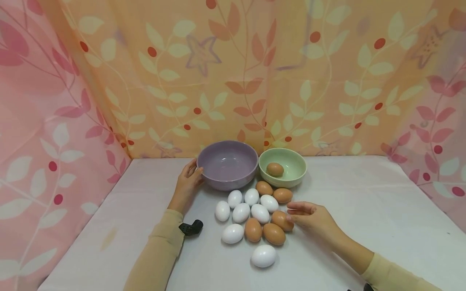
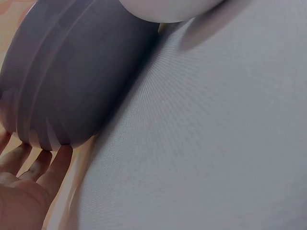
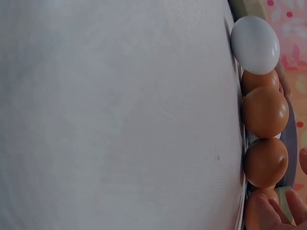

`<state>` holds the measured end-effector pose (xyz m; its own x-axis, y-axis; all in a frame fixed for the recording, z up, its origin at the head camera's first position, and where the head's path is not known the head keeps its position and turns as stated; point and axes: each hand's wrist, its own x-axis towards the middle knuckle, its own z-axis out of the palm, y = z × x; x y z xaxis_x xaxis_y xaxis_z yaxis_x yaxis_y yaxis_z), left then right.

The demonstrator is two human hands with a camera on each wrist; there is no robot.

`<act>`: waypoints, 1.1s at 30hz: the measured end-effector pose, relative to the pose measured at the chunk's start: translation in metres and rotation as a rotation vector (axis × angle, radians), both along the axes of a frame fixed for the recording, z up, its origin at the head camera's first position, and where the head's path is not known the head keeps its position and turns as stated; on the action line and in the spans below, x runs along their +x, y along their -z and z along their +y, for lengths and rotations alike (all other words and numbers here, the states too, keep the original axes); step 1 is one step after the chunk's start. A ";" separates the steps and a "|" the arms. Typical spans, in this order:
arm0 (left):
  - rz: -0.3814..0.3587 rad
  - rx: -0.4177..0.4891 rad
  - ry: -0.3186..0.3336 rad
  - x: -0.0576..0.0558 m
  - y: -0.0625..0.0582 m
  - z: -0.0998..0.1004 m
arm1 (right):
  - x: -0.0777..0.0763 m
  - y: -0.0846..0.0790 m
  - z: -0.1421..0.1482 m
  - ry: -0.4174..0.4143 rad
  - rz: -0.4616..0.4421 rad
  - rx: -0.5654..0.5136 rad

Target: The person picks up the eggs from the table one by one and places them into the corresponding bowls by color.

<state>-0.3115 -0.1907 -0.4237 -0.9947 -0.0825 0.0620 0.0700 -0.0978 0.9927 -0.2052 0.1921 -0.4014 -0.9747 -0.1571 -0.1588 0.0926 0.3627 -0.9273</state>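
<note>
My left hand [image 1: 187, 182] rests against the left side of the purple bowl [image 1: 227, 184]; in the left wrist view its fingertips [image 2: 62, 153] touch the bowl's outer wall. No egg shows inside this bowl. My right hand [image 1: 314, 220] reaches in from the right with its fingers extended. Its thumb is right at the edge of a brown egg [image 1: 282, 221], the rightmost of the group. More brown eggs [image 1: 274, 234] and several white eggs [image 1: 241, 213] lie on the table in front of the bowls. Inside the green bowl [image 1: 296, 178] sits one brown egg [image 1: 275, 169].
Both bowls stand side by side near the table's back edge, close to a floral curtain [image 1: 233, 101]. A single white egg [image 1: 263, 256] lies nearest the front. The white tablecloth [image 1: 364, 194] covers the table. Patterned pink cloth hangs at both sides.
</note>
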 end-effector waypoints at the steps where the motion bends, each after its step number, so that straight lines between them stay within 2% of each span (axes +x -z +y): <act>1: 0.001 0.002 -0.001 0.000 0.000 0.000 | 0.000 0.000 0.000 -0.003 -0.002 -0.001; 12: -0.002 0.006 0.004 -0.001 0.000 0.001 | 0.001 0.003 -0.003 -0.052 -0.038 -0.034; 20: -0.008 0.016 -0.002 0.000 -0.001 0.002 | 0.001 0.005 -0.006 -0.039 -0.034 0.012; 28: -0.003 0.020 -0.007 0.001 -0.001 0.002 | 0.000 0.006 -0.006 -0.067 -0.059 -0.032; 33: 0.000 0.028 -0.006 0.001 -0.002 0.003 | -0.001 0.006 -0.006 -0.057 -0.059 -0.033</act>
